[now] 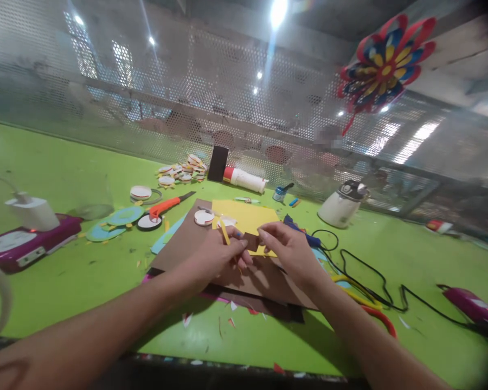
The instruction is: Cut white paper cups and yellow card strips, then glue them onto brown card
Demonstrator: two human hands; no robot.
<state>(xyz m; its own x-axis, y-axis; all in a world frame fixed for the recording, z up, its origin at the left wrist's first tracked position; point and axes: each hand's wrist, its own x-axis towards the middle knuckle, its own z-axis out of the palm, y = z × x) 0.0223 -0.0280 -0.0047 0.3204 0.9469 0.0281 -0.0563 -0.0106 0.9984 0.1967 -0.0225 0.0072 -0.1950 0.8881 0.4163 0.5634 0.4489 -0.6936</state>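
My left hand (219, 254) is closed around a thin yellow strip or stick (225, 232) and pinches one side of a small brown paper piece (251, 241). My right hand (287, 250) pinches the other side of that brown piece with thumb and forefinger. Both hands hover over a large brown paper sheet (264, 279) lying on the green table (65, 271). A yellow paper sheet (246, 216) lies on the brown one just beyond my fingers. A small white and red paper disc (204, 218) rests beside it.
An orange-handled cutter (168, 205), blue and white paper discs (122, 218) and a pile of cut circles (185, 169) lie at the left. A glue bottle (244, 179), a white pot (341, 208), a black cable (374, 281) and purple tools (24, 244) surround the sheets. A paper flower (384, 57) hangs on the mesh wall.
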